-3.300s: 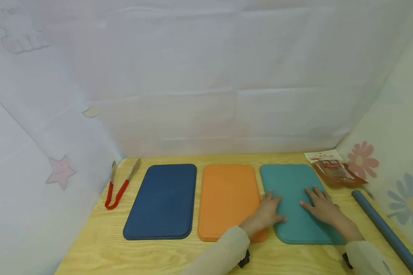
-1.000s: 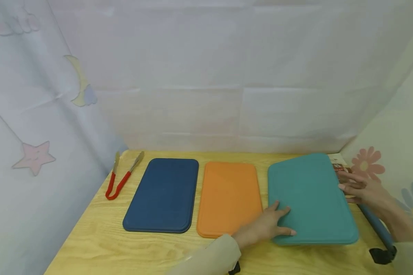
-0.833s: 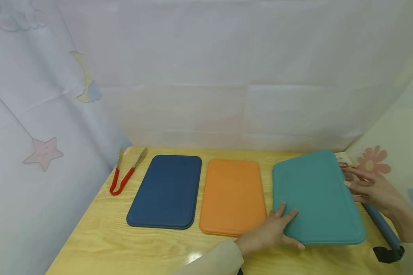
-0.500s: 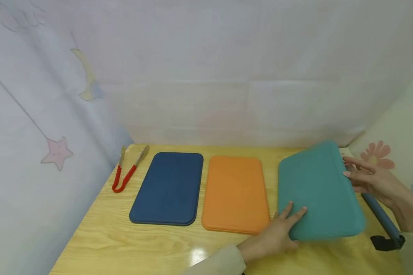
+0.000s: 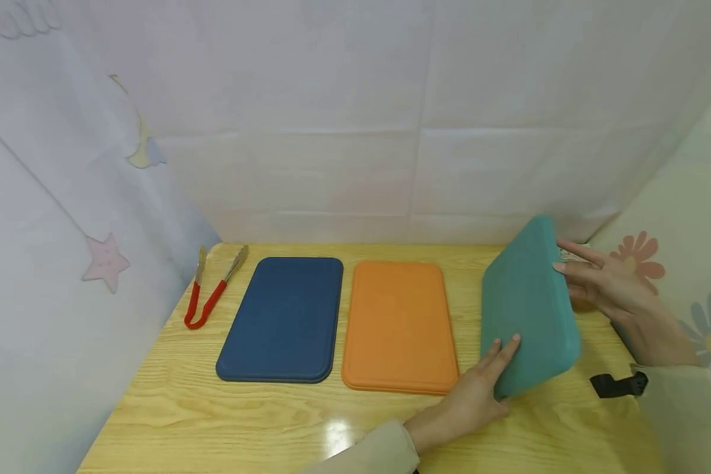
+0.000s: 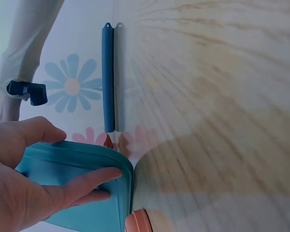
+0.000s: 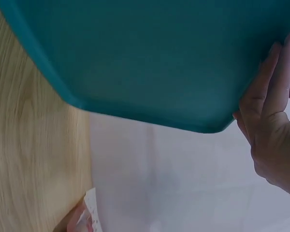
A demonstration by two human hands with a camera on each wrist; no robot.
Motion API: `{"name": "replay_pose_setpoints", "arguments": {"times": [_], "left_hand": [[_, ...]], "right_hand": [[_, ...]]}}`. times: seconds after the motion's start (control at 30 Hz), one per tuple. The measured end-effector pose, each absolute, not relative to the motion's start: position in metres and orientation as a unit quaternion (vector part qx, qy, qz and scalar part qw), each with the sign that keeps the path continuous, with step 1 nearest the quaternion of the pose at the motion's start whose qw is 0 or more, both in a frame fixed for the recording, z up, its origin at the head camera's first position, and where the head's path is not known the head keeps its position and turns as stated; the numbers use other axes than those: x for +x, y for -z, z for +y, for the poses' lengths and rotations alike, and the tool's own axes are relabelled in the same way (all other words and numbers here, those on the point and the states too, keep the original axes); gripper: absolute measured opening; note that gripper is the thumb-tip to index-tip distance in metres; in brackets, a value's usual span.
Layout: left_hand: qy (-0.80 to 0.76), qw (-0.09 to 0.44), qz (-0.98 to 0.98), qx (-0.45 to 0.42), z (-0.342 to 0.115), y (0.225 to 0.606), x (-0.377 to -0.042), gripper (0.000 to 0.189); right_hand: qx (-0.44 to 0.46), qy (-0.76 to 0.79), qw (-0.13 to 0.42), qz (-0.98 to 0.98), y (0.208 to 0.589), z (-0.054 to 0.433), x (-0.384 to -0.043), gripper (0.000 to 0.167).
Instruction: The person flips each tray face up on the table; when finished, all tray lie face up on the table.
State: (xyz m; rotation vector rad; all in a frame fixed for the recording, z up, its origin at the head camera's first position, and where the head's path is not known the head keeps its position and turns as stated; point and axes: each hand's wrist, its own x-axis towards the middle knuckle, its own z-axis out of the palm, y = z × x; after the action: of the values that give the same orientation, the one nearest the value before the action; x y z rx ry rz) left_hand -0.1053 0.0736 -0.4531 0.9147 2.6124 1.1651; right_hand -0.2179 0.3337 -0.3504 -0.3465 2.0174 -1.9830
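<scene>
Teal board [image 5: 518,309]: tilted steeply, left side low, right of the orange board [image 5: 399,326].
Left hand [image 5: 473,396]: your thumb and fingers grip its near end.
Right hand [image 5: 615,284]: you pinch its raised right edge.
Red-handled tongs [image 5: 216,294]: left of the blue board [image 5: 281,319].

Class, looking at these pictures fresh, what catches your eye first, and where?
The tilted teal tray stands out at the right, held by the left hand near its lower left corner and the right hand on its raised right edge. Left of it, the orange tray and blue tray lie flat; further left, red-handled tongs lie spread.
</scene>
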Motion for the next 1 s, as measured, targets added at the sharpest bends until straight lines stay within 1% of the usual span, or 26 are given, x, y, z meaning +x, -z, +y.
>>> {"name": "replay_pose_setpoints", "arguments": {"times": [0.17,0.33,0.5,0.67,0.77,0.9,1.0], "left_hand": [[-0.406,0.03,0.859,0.312,0.074,0.45,-0.104,0.104],[-0.428,-0.017,0.847,0.316,0.074,0.444,-0.102,0.098],[-0.454,-0.045,0.841,0.29,0.073,0.433,-0.1,0.097],[-0.464,-0.06,0.842,0.27,0.069,0.42,-0.097,0.098],[-0.474,-0.055,0.84,0.257,0.067,0.412,-0.094,0.096],[-0.5,-0.046,0.831,0.241,0.064,0.4,-0.095,0.089],[-0.512,-0.053,0.82,0.25,0.061,0.392,-0.096,0.083]], "right_hand": [[-0.101,0.654,0.13,0.739,0.341,0.319,-0.219,0.067],[-0.094,0.7,0.129,0.696,0.336,0.302,-0.221,0.072],[-0.106,0.709,0.127,0.686,0.333,0.285,-0.223,0.076],[-0.113,0.693,0.133,0.699,0.333,0.269,-0.224,0.078],[-0.106,0.657,0.126,0.736,0.332,0.263,-0.224,0.079],[-0.098,0.625,0.116,0.765,0.33,0.257,-0.225,0.078],[-0.096,0.623,0.122,0.766,0.329,0.251,-0.225,0.078]]}}
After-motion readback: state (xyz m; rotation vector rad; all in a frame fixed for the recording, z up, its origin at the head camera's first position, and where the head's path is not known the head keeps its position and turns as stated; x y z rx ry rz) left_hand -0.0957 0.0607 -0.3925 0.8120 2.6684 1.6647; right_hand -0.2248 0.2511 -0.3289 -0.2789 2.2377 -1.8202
